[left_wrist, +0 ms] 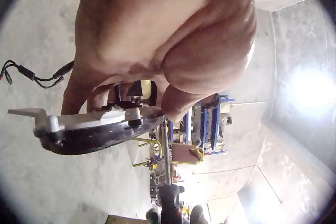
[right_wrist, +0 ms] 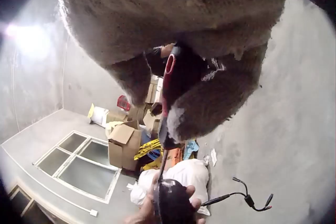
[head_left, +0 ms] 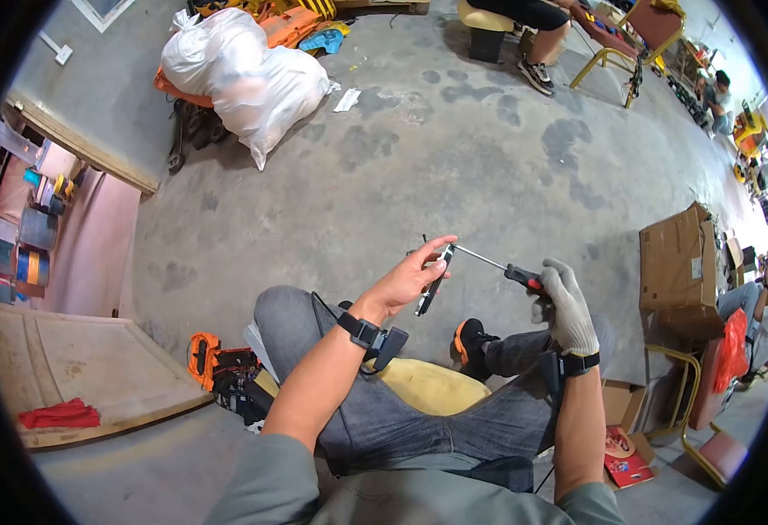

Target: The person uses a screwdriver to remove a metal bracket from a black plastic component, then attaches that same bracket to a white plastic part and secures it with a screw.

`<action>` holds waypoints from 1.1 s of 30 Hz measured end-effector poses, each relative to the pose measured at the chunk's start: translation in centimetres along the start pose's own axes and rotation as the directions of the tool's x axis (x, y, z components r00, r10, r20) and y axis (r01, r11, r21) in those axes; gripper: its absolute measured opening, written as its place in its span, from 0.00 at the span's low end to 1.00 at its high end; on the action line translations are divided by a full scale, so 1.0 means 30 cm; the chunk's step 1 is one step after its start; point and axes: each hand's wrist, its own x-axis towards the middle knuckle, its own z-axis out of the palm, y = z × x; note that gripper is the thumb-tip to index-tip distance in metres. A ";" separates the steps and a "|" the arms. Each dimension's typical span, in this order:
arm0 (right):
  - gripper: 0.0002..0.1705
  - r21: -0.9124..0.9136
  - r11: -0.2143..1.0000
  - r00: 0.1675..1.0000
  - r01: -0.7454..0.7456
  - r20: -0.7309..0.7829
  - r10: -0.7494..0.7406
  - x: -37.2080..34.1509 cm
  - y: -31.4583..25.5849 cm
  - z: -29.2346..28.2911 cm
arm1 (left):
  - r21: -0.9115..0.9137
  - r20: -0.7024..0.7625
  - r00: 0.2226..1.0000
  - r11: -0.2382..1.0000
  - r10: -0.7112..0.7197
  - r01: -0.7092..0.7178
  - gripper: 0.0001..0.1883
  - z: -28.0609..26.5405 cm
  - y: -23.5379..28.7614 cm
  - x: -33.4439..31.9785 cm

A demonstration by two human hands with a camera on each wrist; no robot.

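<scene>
My bare left hand point(head_left: 408, 283) grips a small black part with a rounded edge point(head_left: 435, 287) between thumb and fingers, above the lap. In the left wrist view, pale metal fittings line one side of this black part point(left_wrist: 100, 136), and a bent tab sticks out at its end. A thin black cable with forked leads point(left_wrist: 32, 75) trails behind the hand. My gloved right hand point(head_left: 569, 308) holds a screwdriver point(head_left: 524, 279) by its black and red handle. The screwdriver's shaft points left, its tip right at the black part's upper end.
On the floor ahead lies a white sack point(head_left: 261, 92). A cardboard box point(head_left: 677, 262) stands at the right, near a chair frame with a red bag point(head_left: 731, 350). Orange and black gear point(head_left: 218, 367) sits by my left knee. Another person's leg point(head_left: 541, 52) shows at the top.
</scene>
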 end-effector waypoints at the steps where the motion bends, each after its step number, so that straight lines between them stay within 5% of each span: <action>1: 0.33 0.003 0.997 0.996 0.075 -0.056 -0.074 -0.003 0.007 0.014 | 0.000 0.000 1.000 1.000 0.004 -0.004 0.24 0.000 -0.001 0.001; 5: 0.33 -0.024 0.977 0.970 0.213 -0.112 -0.214 0.018 0.034 0.007 | 0.013 0.007 1.000 1.000 -0.001 0.001 0.24 -0.004 -0.006 0.002; 10: 0.32 0.029 0.999 1.000 -0.014 -0.001 0.014 0.025 0.015 -0.028 | 0.009 0.021 1.000 1.000 0.015 -0.015 0.25 -0.010 -0.015 0.007; 16: 0.31 0.013 0.987 0.987 0.159 -0.004 -0.159 0.014 0.027 -0.005 | -0.022 -0.039 0.999 1.000 0.016 -0.017 0.25 0.006 -0.001 0.001; 24: 0.24 -0.029 1.000 0.999 0.012 0.047 -0.010 -0.005 -0.002 -0.019 | 0.004 -0.014 1.000 1.000 0.025 -0.025 0.27 -0.013 -0.006 0.005; 27: 0.23 0.057 0.998 0.999 0.001 0.044 -0.004 -0.001 -0.004 -0.005 | -0.059 -0.026 1.000 0.998 0.015 -0.017 0.29 -0.009 0.000 0.005; 29: 0.24 0.079 0.996 0.998 0.043 0.032 -0.046 0.007 0.005 -0.004 | -0.307 0.045 0.998 0.952 0.036 -0.021 0.30 -0.002 0.024 -0.004; 33: 0.23 0.292 0.956 0.997 0.016 -0.074 0.006 0.041 0.048 -0.049 | -0.510 0.082 0.993 0.860 0.084 -0.030 0.31 -0.024 0.020 0.009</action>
